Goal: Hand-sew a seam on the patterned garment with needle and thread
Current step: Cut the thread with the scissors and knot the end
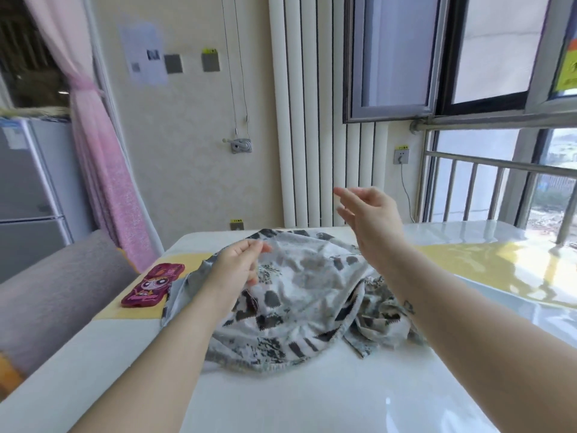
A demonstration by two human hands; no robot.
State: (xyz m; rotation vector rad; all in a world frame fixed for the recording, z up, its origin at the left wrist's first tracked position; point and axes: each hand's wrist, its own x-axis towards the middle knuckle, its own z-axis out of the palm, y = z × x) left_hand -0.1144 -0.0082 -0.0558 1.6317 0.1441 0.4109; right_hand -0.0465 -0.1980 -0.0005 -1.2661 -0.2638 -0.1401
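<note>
**Mid-stitch, thread hand held high**

The garment (pixel 306 295), grey and white with dark patches, lies rumpled in a heap at the middle of the white table (pixel 312 401). The left hand (pixel 237 264) pinches a fold of it near the heap's far left side, lifting the cloth a little between thumb and fingertips. The right hand (pixel 371 217) hangs in the air above the garment's far edge, apart from the cloth, fingers loosely extended and blurred. No needle or thread shows, so I cannot tell whether it holds either.

This looks like drawing a stitch through. The next move would call for bringing the needle down to the pinched fold, just beside the last stitch.

A pink phone (pixel 153 285) lies left of the garment.
</note>
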